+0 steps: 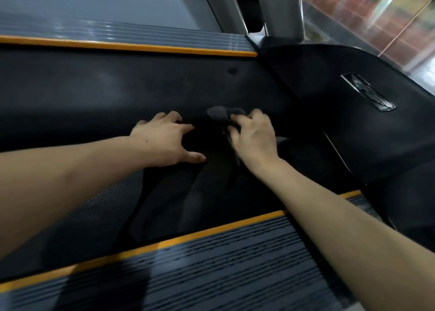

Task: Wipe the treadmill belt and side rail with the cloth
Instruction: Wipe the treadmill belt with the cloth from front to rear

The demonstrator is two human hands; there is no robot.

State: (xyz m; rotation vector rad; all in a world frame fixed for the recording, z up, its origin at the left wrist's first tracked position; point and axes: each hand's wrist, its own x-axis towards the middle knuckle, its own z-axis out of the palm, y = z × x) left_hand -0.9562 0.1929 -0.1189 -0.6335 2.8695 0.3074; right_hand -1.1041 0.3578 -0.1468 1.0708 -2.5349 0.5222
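The black treadmill belt [94, 94] runs across the middle of the head view. A ribbed grey side rail [211, 263] with an orange strip lies along its near edge, and a second side rail [141, 36] lies along the far edge. My right hand [254, 137] presses a dark grey cloth [217, 113] onto the belt near the motor cover, fingers closed over it. My left hand [164, 141] rests on the belt just left of the cloth, fingers spread, holding nothing. Part of the cloth is hidden under my right hand.
The black motor cover [353, 122] with a silver badge [367, 94] rises at the right end of the belt. Grey upright posts [280, 7] stand at the top. A glass panel [388, 16] lies beyond at the top right.
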